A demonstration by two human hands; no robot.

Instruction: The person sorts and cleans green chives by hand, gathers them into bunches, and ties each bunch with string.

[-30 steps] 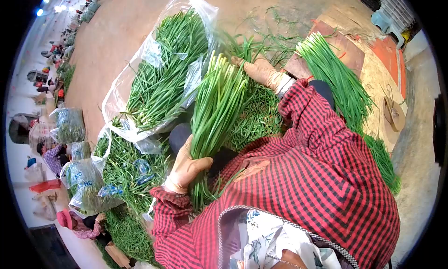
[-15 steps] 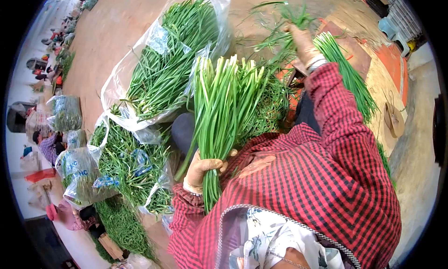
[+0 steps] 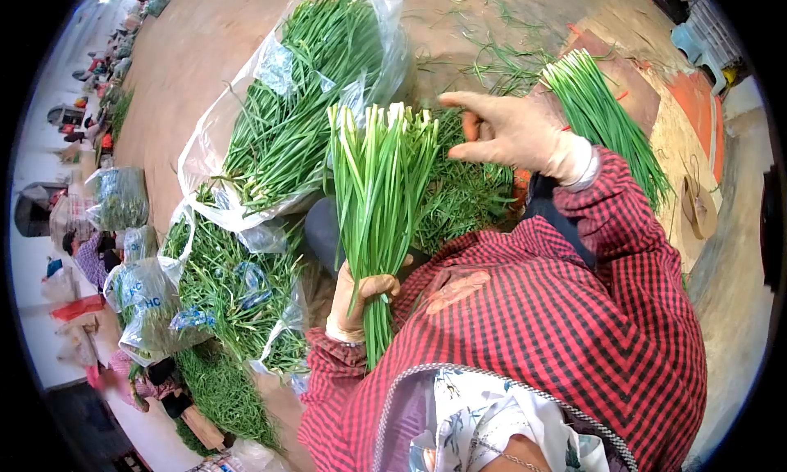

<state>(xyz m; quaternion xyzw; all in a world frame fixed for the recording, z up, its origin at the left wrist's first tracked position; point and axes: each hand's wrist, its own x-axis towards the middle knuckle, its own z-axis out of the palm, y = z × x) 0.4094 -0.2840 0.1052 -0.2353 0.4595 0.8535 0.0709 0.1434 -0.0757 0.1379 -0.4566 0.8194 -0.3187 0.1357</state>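
Observation:
My left hand (image 3: 361, 300), in a pale glove, is wrapped round the lower part of a bunch of garlic chives (image 3: 381, 193). The bunch stands upright with its whitish cut ends at the top. Just right of those ends, my right hand (image 3: 512, 132), gloved too, is empty with thumb and forefinger apart. Beyond my right wrist lies a second, neat bunch of chives (image 3: 607, 120), pale ends pointing away. Loose green trimmings (image 3: 467, 189) are heaped between my knees, partly hidden behind the held bunch.
A large clear plastic bag (image 3: 205, 152) full of chives lies open at the front left. Nearer, another bag holds loose greens (image 3: 238, 288). Scattered leaves (image 3: 512, 66) lie on the floor ahead. A sandal (image 3: 698, 210) is at the right; other people sit among bags at far left.
My right hand has let go of a tuft of green leaves at the front and come back toward the held bunch. The left hand keeps its hold; its bunch looks slightly thinner.

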